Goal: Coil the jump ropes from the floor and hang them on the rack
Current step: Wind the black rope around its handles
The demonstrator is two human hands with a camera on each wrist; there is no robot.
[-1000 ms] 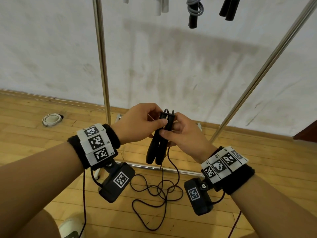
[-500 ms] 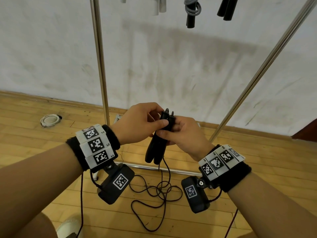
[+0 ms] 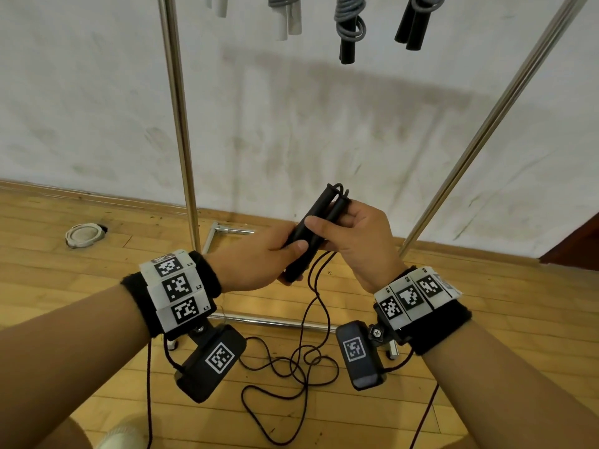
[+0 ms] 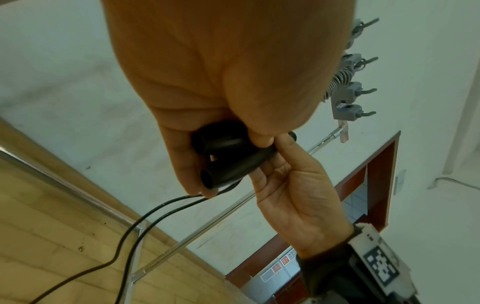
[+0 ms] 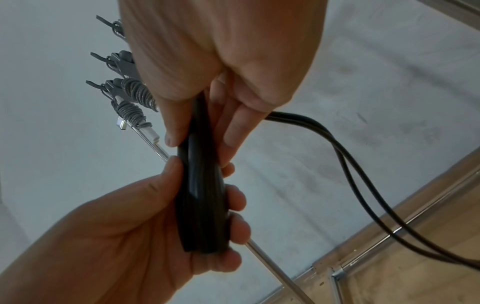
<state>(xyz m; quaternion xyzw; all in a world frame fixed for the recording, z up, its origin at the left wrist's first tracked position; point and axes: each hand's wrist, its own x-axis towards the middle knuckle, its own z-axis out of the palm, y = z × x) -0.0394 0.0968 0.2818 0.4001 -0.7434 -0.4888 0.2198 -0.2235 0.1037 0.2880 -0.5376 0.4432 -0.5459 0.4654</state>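
Observation:
Two black jump rope handles (image 3: pixel 316 226) lie side by side, tilted up to the right, held by both hands in front of the rack. My left hand (image 3: pixel 259 259) grips their lower ends (image 4: pixel 223 162). My right hand (image 3: pixel 351 234) pinches the upper part (image 5: pixel 197 148), thumb on the near side. The thin black cord (image 3: pixel 316 299) leaves the handles' top, drops past my right palm and lies in loose loops on the floor (image 3: pixel 291 380). In the right wrist view two strands of cord (image 5: pixel 363 174) run off to the right.
The metal rack's upright poles (image 3: pixel 181 134) and slanted brace (image 3: pixel 486 124) stand against the white wall, its base bar (image 3: pixel 275 322) on the wooden floor. Coiled grey and black ropes (image 3: pixel 350 27) hang at the top. A white coiled rope (image 3: pixel 82 234) lies at left.
Both hands rose and shifted right. The handles turned from hanging down to pointing up and right. My left hand slid to their lower ends, and more cord lifted off the floor.

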